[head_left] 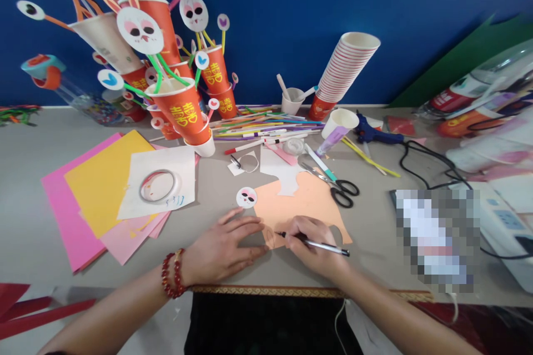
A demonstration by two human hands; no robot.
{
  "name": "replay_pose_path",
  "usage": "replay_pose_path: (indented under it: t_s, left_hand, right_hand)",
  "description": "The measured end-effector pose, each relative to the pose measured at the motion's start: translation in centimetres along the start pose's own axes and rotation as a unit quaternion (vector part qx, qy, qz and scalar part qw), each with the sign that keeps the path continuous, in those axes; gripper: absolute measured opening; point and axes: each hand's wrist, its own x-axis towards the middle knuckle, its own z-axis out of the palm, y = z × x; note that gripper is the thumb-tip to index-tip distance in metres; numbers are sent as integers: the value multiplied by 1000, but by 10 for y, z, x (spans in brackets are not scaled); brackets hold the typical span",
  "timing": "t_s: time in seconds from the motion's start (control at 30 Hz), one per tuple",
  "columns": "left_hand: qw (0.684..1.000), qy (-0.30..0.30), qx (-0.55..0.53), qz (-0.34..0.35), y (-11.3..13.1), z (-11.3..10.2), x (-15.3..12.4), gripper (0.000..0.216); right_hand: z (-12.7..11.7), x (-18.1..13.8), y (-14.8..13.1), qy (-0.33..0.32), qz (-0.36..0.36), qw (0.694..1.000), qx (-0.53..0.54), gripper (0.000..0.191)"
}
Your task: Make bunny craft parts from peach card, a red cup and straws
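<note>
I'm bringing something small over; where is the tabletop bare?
Between the white sheet and round paper face; right of the peach paper and scissors. Crowded along the back: pipe cleaners, markers, stacked paper cups, hot glue gun.

The right hand (pixel 314 256) holds a pen (pixel 327 247) to peach paper (pixel 306 202), beside a drawn oval (pixel 270 237); the left hand (pixel 219 248) rests at the paper's edge. A paper face (pixel 247 197) and scissors (pixel 333 182) lie nearby, stacked cups (pixel 342 72) behind.

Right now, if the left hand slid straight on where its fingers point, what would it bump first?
Probably the pen, then the right hand holding it; depth is hard to judge.
</note>
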Motion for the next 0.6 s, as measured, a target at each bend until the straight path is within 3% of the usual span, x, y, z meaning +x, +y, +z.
replay_pose_path:
  t_s: [0.6]
  left_hand:
    - [1000, -2, 9, 1, 0, 0, 0, 39]
  right_hand:
    - [-3, -1, -3, -19, -2, 999, 41, 18]
